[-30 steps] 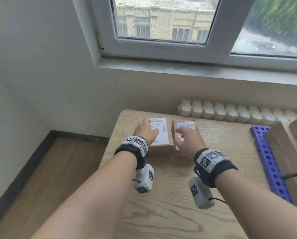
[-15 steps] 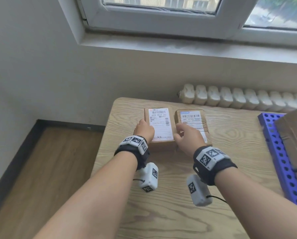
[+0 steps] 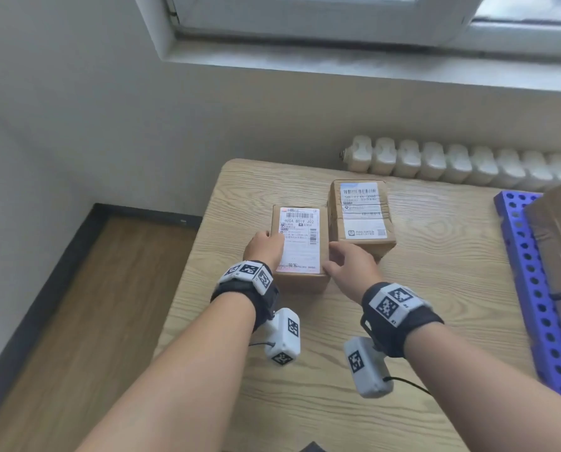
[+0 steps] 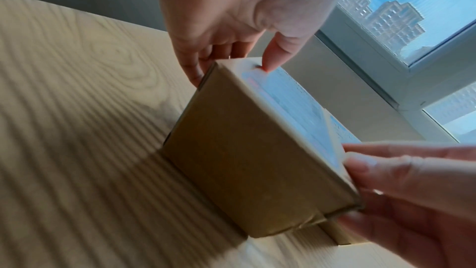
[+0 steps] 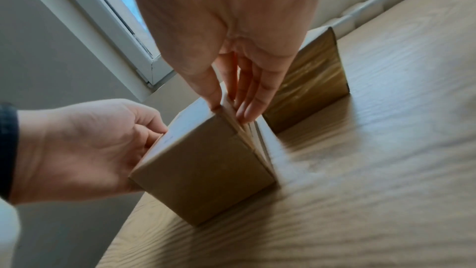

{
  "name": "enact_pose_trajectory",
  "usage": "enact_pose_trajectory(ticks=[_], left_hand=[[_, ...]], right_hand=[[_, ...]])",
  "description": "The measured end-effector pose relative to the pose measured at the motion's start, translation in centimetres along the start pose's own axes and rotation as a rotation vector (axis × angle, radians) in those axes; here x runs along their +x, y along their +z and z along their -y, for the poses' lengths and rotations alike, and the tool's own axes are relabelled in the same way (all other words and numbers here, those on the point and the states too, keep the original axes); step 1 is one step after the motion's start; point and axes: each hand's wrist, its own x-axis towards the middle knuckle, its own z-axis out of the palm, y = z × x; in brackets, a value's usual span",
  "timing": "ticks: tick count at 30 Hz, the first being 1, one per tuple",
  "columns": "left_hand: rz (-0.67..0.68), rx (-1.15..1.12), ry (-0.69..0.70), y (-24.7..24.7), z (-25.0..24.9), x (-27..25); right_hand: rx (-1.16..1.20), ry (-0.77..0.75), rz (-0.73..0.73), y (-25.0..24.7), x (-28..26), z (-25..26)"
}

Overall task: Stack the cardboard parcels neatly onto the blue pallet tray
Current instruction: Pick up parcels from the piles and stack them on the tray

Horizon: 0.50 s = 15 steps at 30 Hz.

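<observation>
Two small cardboard parcels with white labels lie on the wooden table [image 3: 435,288]. The near parcel [image 3: 300,246] is held from both sides. My left hand [image 3: 266,249] grips its left side, thumb on top, as the left wrist view shows on the parcel [image 4: 244,160]. My right hand [image 3: 344,262] pinches its right edge, thumb on top and fingers [image 5: 252,105] down the side of the parcel [image 5: 206,170]. Whether it touches the table I cannot tell. The far parcel [image 3: 362,213] stands free behind it on the right. The blue pallet tray [image 3: 530,288] lies at the right edge.
A large cardboard box [image 3: 559,243] sits on the blue tray. A white radiator [image 3: 468,164] runs behind the table under the window sill. The table's left edge drops to a wooden floor [image 3: 93,321]. Bare tabletop lies between the parcels and the tray.
My right hand left the far parcel and took the near parcel's right edge. The near parcel has come toward me, out of line with the far one. The camera has tilted down.
</observation>
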Motion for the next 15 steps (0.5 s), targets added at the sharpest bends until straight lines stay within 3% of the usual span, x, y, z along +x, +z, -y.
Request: enact_pose_trajectory(ticks=[6,10,15], left_hand=[[0.033,-0.115,-0.058,1.3,2.3,-6.1],[-0.016,-0.261,-0.095,3.2,3.6,-10.8],[-0.060,-0.351,-0.004,6.3,3.0,-17.2]], right_hand=[[0.073,-0.014,0.042,0.4,-3.7,-3.7],[0.127,-0.027,0.027,-0.5,-7.1,-6.1],[0.164,-0.056,-0.053,-2.8,-12.5,-10.2]])
